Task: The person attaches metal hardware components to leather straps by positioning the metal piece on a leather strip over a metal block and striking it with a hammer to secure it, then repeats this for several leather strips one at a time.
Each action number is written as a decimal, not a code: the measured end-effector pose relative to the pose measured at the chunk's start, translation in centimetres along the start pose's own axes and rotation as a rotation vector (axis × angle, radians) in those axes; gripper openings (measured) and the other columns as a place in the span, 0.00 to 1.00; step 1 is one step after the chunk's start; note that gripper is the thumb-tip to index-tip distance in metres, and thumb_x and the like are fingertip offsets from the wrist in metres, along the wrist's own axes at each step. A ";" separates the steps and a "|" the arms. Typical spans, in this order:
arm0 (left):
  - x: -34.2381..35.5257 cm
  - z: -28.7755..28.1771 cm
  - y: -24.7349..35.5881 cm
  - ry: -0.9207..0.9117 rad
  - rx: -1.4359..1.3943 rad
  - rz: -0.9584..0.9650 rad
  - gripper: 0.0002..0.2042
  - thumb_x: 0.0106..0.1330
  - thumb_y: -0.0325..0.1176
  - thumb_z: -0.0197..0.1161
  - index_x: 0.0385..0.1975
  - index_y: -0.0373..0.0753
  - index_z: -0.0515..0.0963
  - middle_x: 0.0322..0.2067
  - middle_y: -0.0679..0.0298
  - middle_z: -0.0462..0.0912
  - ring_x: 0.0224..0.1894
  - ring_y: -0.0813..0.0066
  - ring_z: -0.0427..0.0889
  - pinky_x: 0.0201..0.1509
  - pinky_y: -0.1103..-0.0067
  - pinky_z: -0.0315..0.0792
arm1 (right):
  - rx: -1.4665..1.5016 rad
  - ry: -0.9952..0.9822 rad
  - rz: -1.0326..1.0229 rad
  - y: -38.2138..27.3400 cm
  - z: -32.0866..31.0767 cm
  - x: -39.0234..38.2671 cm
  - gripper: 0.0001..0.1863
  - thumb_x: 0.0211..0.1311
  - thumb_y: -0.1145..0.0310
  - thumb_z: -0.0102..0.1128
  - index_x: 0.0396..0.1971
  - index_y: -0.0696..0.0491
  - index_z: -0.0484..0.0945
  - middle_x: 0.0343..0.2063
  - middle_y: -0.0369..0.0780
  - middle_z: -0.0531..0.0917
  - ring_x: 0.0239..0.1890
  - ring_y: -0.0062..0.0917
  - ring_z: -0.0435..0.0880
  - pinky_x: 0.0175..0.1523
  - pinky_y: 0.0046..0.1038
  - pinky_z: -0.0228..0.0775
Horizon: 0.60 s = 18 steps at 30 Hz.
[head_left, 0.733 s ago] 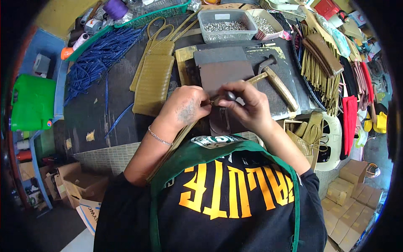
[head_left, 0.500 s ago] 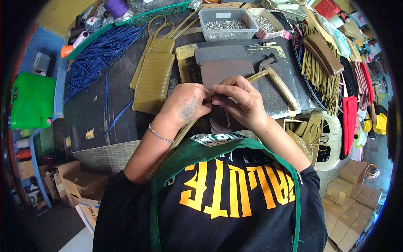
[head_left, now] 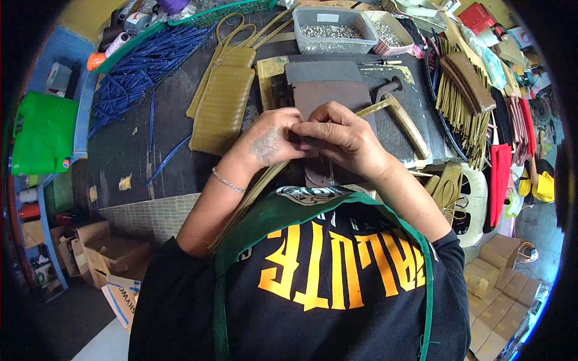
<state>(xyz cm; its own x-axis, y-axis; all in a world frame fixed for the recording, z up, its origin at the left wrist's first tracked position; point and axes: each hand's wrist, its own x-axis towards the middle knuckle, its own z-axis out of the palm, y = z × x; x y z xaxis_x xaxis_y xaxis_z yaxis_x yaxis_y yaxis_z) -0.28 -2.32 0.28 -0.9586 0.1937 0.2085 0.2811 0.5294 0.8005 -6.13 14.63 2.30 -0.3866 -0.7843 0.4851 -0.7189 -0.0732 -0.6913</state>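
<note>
My left hand (head_left: 270,137) is closed around a bundle of narrow olive-gold straps (head_left: 256,195), which trail down along my forearm over the green apron. My right hand (head_left: 340,135) meets it at the bundle's upper end, thumb and fingers pinched together. What the right fingertips grip is hidden between the hands. Both hands are above the near edge of a dark brown slab (head_left: 328,96) on the black worktable. Just right of them lies a bent gold-coloured strip (head_left: 406,123), beside a dark metal tool head (head_left: 388,89).
Stacked gold woven pouches (head_left: 223,108) with looped straps lie left of the slab, near a heap of blue strips (head_left: 135,78). A clear tub (head_left: 334,45) of small metal pieces stands behind. More gold strips (head_left: 460,102) fill a round tray at right. A white stool (head_left: 475,198) stands below the edge.
The hands have shifted slightly left and closer together, the right fingers now overlapping the left hand. The straps remain in my left hand.
</note>
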 end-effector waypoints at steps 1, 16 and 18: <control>-0.4 0.3 0.1 0.026 -0.069 -0.062 0.10 0.39 0.29 0.68 0.17 0.34 0.72 0.20 0.57 0.74 0.25 0.58 0.76 0.29 0.73 0.70 | -0.004 -0.016 -0.007 -0.2 0.1 0.1 0.18 0.43 0.75 0.62 0.40 0.50 0.77 0.27 0.39 0.72 0.29 0.28 0.75 0.35 0.26 0.70; -0.8 2.5 1.5 0.199 0.175 -0.028 0.07 0.43 0.26 0.65 0.24 0.32 0.78 0.21 0.58 0.77 0.22 0.67 0.77 0.27 0.78 0.70 | -0.334 -0.041 0.085 0.9 -5.2 -1.0 0.30 0.36 0.74 0.62 0.48 0.53 0.69 0.38 0.40 0.76 0.45 0.35 0.72 0.53 0.31 0.62; -0.6 2.5 1.8 0.220 0.149 -0.044 0.08 0.43 0.26 0.64 0.23 0.31 0.77 0.21 0.58 0.77 0.22 0.68 0.78 0.27 0.78 0.70 | -0.704 -0.129 -0.016 1.1 -4.9 -1.4 0.27 0.36 0.72 0.63 0.44 0.52 0.71 0.38 0.39 0.76 0.45 0.35 0.72 0.53 0.31 0.62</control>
<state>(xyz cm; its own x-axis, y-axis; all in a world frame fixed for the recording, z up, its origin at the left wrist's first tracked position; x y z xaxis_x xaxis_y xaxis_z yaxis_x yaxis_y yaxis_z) 0.87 0.53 0.18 -0.9521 -0.0078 0.3058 0.2269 0.6523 0.7232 -9.20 18.66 3.52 -0.3327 -0.8562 0.3953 -0.9429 0.2953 -0.1541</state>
